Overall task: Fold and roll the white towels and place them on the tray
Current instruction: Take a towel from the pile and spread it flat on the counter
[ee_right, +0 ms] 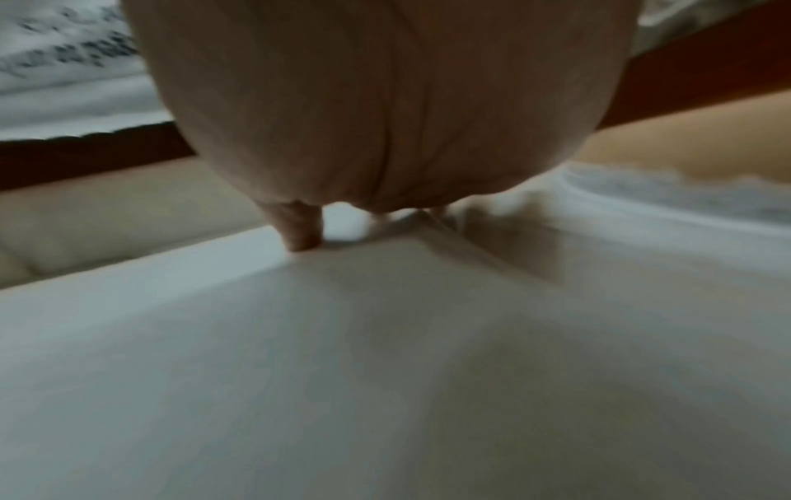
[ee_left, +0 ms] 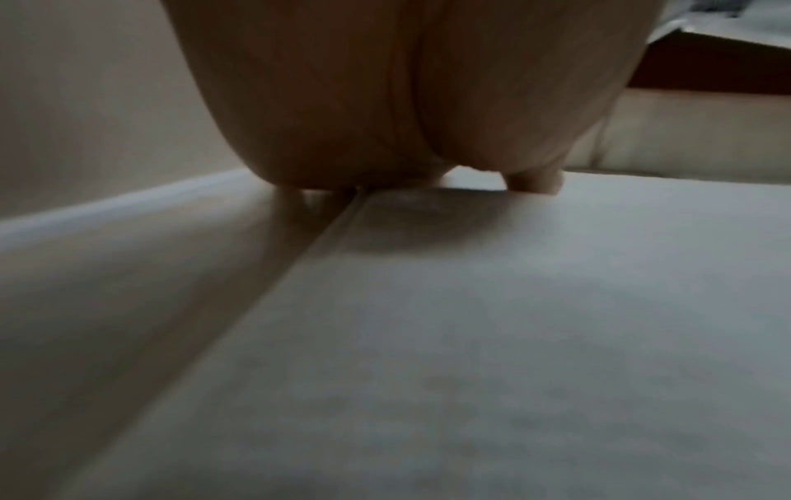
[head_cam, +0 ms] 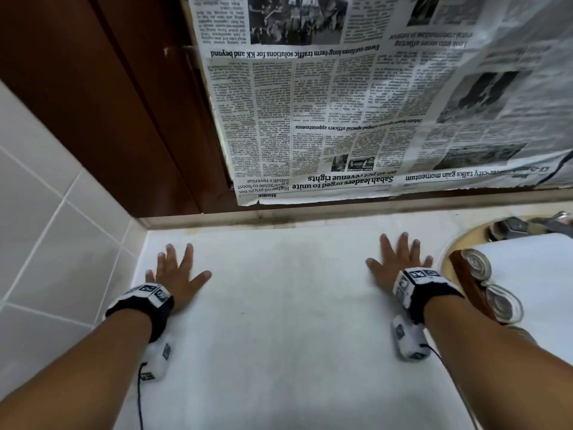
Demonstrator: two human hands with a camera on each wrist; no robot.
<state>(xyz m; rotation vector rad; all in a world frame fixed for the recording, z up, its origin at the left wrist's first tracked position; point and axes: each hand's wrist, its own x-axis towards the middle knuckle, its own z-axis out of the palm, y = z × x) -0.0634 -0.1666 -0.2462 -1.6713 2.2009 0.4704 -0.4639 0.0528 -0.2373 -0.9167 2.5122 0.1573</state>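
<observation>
A large white towel [head_cam: 288, 308] lies spread flat over the counter in the head view. My left hand [head_cam: 176, 271] presses flat on its far left part, fingers straight and spread. My right hand [head_cam: 400, 259] presses flat on its far right part, fingers spread as well. At the right, a brown wooden tray [head_cam: 471, 280] holds two rolled white towels [head_cam: 477, 263] seen end-on. In the left wrist view the palm [ee_left: 385, 101] rests near the towel's left edge [ee_left: 471, 338]. In the right wrist view the palm [ee_right: 376, 101] sits by the towel's far right corner [ee_right: 385, 338].
Newspaper [head_cam: 356, 97] hangs over the brown wooden panel [head_cam: 102, 97] behind the counter. White wall tiles [head_cam: 40, 228] rise at the left. A sink [head_cam: 449, 243] with a metal tap [head_cam: 511, 228] lies at the right, partly covered by another white cloth [head_cam: 533, 274].
</observation>
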